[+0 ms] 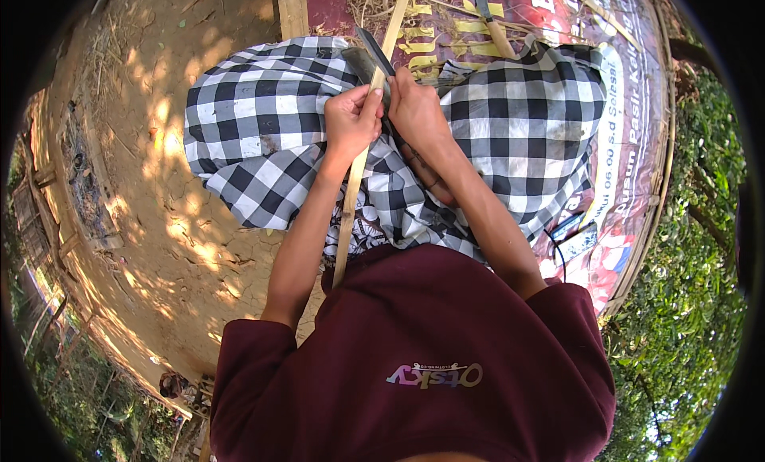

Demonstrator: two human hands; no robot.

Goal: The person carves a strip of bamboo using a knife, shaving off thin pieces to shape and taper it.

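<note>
A long, pale strip of wood or bamboo (pixel 351 195) runs from the top of the view down between my forearms to my shirt. My left hand (pixel 351 127) is closed around its middle, thumb along the strip. My right hand (pixel 417 111) is closed on a knife, whose dark blade (pixel 374 50) points up and left and crosses the strip just above my left hand. The knife's handle is mostly hidden by my right hand. Both hands are over my lap, between knees covered by black-and-white checked cloth (pixel 271 87).
Another knife with a wooden handle (pixel 500 39) lies on a printed banner (pixel 629 95) ahead and right. Shavings and thin strips (pixel 374 3) are scattered at the far edge. Bare earth (pixel 159 199) stretches to the left. Green plants (pixel 701 223) grow beyond the banner's right edge.
</note>
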